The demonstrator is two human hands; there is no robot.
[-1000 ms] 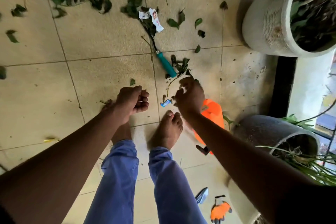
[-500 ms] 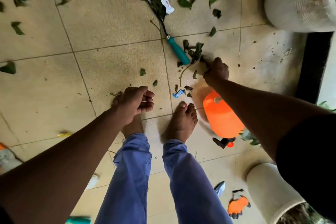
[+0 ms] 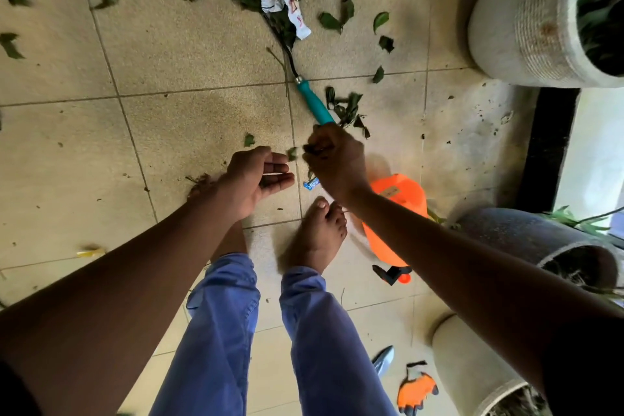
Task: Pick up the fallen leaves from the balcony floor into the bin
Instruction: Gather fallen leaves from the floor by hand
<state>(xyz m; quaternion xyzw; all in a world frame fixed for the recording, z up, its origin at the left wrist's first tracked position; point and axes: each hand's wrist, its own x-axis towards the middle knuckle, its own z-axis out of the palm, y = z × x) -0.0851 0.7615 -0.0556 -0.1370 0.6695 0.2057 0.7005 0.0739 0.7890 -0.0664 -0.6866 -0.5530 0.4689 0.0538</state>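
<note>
Beige, fine-grained balcony floor tiles [image 3: 189,54] with dark grout lines fill the view from above, littered with thin, curled dark green fallen leaves [image 3: 329,20]. Right hand [image 3: 334,162]: fingers curled shut around a small dark clump of leaf fragments, held just above the floor. Left hand [image 3: 256,176]: palm upturned and cupped, fingers loosely bent and slightly spread; whether it already holds debris cannot be told. The two hands nearly touch, the right lying just to the right of the left palm, so the likely transfer runs leftward into the cup.

Nearest remaining litter: a crumpled cluster of dark leaves [image 3: 346,108] just beyond the right knuckles, beside the smooth teal plastic handle of a garden tool [image 3: 314,101], whose long axis runs diagonally away to the upper left; the right hand is the nearer. Further leaves lie well apart along the top edge, some around a crumpled white paper wrapper [image 3: 290,10]. An orange plastic container [image 3: 398,199] lies on its side just right of the bare feet; if it serves as the bin, it lies on the right hand's side. A ribbed pale round planter [image 3: 520,31] stands at upper right.
</note>
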